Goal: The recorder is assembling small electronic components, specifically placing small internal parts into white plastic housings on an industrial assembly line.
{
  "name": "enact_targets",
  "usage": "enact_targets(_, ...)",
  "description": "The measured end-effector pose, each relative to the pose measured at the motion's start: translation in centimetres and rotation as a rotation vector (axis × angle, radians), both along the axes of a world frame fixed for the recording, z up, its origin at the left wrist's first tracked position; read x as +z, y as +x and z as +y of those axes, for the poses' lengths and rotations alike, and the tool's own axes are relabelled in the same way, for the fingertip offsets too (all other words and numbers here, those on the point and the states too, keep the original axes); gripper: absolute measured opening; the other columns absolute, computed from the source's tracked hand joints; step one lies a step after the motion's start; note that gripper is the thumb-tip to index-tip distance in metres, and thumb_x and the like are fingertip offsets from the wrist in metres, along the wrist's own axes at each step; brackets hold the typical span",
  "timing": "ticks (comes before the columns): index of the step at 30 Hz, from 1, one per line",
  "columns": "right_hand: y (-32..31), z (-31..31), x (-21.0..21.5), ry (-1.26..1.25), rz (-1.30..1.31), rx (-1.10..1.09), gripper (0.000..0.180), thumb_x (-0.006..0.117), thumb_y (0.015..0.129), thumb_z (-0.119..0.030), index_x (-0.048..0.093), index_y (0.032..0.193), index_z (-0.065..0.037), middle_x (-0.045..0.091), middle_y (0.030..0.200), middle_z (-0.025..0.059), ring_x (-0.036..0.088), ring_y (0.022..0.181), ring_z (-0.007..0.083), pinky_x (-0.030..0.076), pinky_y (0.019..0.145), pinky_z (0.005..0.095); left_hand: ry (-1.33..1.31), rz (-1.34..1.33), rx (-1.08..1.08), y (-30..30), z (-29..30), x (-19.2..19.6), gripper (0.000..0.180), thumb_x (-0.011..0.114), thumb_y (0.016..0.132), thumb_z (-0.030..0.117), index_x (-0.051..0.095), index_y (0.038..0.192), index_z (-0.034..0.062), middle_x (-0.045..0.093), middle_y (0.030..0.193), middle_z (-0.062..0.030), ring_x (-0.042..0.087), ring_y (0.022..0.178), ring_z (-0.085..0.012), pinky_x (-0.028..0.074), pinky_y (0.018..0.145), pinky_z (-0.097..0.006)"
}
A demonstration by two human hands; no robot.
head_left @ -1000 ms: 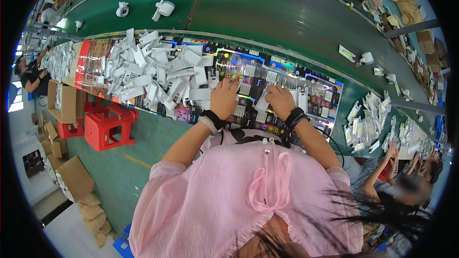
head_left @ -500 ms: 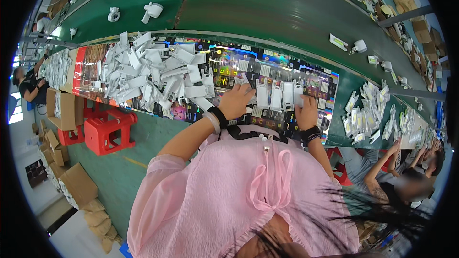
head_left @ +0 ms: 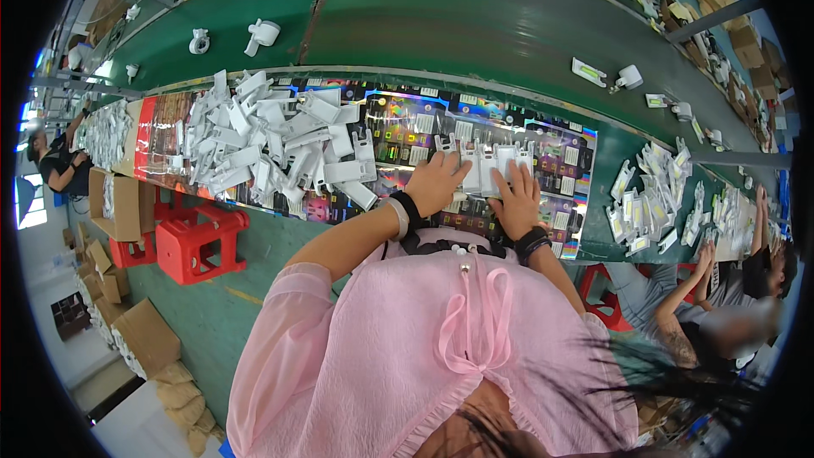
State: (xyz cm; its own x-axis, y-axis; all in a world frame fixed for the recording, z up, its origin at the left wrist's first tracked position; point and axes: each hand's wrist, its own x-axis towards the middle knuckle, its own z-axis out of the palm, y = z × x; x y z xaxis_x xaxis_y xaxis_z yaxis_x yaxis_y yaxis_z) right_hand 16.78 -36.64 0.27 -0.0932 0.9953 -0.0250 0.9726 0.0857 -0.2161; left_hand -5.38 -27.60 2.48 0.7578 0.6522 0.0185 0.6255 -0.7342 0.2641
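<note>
Row of white pieces [head_left: 487, 171], left hand [head_left: 435, 187] at left end, grip unclear, right hand [head_left: 517, 203] over it, grip apart

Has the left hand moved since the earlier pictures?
Yes, to the right: the left hand is now closer to the right edge of the patterned mat.

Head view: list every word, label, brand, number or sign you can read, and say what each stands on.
Nothing reads clearly enough to quote.
Glossy printed sheet: many white labels and fine print, too small to read.
Co-worker's shirt at the right: pale lettering, too small and blurred.
Row of white plastic housings: no readable text.
</note>
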Motion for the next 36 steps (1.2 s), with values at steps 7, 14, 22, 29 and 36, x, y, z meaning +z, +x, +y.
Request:
enact_targets(7,-1.1,3.3,-1.2,0.036,0.02,-0.124,0.069,0.073,0.082,-0.025,0.044,0.145,-0.026,0.03,0.156,0.0097,0.025,0.145,0.0353,0.027,0.109,0.065,0.088,-0.105,0.051,1.4,3.1,-1.2,0.058,0.069,0.073,0.018,0.056,0.13,0.0117,0.053,0.12,-0.0097,0.052,0.108,-0.028,0.052,0.079,-0.043)
enact_targets(14,-1.4,4.0,0.7,-0.053,0.077,-0.13,0.07,0.072,0.081,-0.023,0.044,0.144,-0.022,0.029,0.156,0.012,0.021,0.146,0.0363,0.021,0.111,0.0658,0.009,-0.098,0.155,-2.5,2.9,1.7,0.059,0.07,0.076,0.018,0.055,0.133,0.0128,0.055,0.122,-0.0107,0.057,0.105,-0.0309,0.051,0.086,-0.044)
enact_targets(22,-9.7,7.4,4.7,-0.047,0.373,0.366,0.051,0.072,0.077,-0.014,0.056,0.125,-0.005,0.054,0.133,0.0154,0.052,0.122,0.0341,0.043,0.102,0.0456,-0.026,-0.139,0.708,-18.3,-3.7,3.4,0.061,0.066,0.075,0.005,0.052,0.134,0.009,0.055,0.128,-0.0157,0.052,0.114,-0.0388,0.045,0.095,-0.047)
enact_targets(29,-20.1,9.4,2.5,-0.095,0.233,0.683,0.066,0.073,0.078,-0.02,0.048,0.138,-0.008,0.042,0.148,0.0115,0.036,0.137,0.0348,0.033,0.11,0.0467,0.071,-0.056,0.582,-18.4,-5.6,1.5,0.054,0.065,0.074,0.006,0.059,0.127,0.0117,0.055,0.125,-0.0112,0.052,0.115,-0.032,0.047,0.092,-0.044)
enact_targets(36,-16.4,8.7,2.0,0.161,0.076,0.589,0.044,0.072,0.077,-0.025,0.059,0.116,-0.01,0.056,0.122,0.01,0.047,0.121,0.0302,0.037,0.103,0.0451,0.045,-0.125,0.402,-15.6,-4.0,0.4,0.051,0.06,0.078,0.009,0.056,0.128,0.0089,0.052,0.128,-0.0104,0.053,0.111,-0.0295,0.05,0.085,-0.041)
